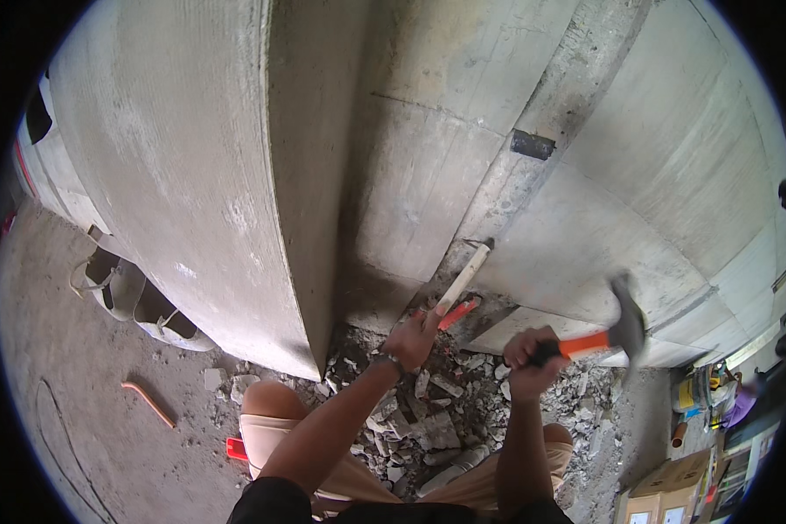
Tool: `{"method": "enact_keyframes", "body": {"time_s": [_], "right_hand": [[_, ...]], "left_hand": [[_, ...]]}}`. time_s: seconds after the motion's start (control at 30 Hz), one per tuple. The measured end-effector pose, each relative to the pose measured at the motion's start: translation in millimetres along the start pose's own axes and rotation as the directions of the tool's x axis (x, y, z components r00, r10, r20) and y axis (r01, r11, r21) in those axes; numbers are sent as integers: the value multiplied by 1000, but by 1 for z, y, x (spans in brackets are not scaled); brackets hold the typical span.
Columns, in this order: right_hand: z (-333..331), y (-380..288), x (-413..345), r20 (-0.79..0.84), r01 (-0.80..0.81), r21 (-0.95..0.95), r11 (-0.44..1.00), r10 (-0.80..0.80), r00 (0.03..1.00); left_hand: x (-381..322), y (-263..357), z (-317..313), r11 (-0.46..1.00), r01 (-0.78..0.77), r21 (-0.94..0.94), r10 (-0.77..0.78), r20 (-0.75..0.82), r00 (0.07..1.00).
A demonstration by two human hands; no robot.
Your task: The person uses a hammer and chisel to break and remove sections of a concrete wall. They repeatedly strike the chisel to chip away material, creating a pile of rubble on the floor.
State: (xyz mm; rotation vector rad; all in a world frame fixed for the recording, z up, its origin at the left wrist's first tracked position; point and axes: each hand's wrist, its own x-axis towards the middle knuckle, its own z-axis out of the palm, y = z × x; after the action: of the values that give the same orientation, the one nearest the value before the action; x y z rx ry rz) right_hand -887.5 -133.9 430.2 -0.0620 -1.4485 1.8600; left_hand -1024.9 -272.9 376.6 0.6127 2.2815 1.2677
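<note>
My left hand (pixel 409 340) grips the lower end of a pale wooden handle (pixel 464 278) with a dark metal head (pixel 488 243). That head rests at the lower end of a rough vertical channel (pixel 498 196) cut in the concrete panel wall (pixel 426 190). My right hand (pixel 536 360) is closed around the black grip of a hammer with an orange-and-black handle (pixel 583 344). Its dark steel head (pixel 627 321) is blurred, raised to the right and apart from the other tool. Beside my left hand, a red strip or pipe piece (pixel 458 313) sticks up from the rubble.
Broken concrete rubble (pixel 439 429) covers the floor between my knees. A concrete column (pixel 203 196) juts out at left, with pale open bags (pixel 164 321) beside its base. An orange pipe piece (pixel 149 403) lies left. Cardboard boxes (pixel 668 485) and a person in purple (pixel 740 403) are at right.
</note>
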Motion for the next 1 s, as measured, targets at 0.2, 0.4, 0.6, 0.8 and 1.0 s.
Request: {"method": "enact_keyframes", "body": {"time_s": [0.2,0.4,0.6,0.8,1.0], "right_hand": [[8,-34,-15,76,179,-63,982,-174,982],[-2,-25,-17,52,51,-41,998,-49,997],[-9,-24,-26,17,151,-62,987,-150,989],[-5,16,-4,-57,-81,-191,978,71,996],[-21,2,-3,-178,-176,2,984,173,969]], "left_hand": [[-14,9,-4,983,-165,81,165,11,986],[-1,16,-13,992,-107,71,106,17,994],[1,15,-17,995,-92,36,89,66,994],[0,20,-13,992,-57,108,54,31,998],[4,13,-8,992,-2,130,-1,27,1000]]}}
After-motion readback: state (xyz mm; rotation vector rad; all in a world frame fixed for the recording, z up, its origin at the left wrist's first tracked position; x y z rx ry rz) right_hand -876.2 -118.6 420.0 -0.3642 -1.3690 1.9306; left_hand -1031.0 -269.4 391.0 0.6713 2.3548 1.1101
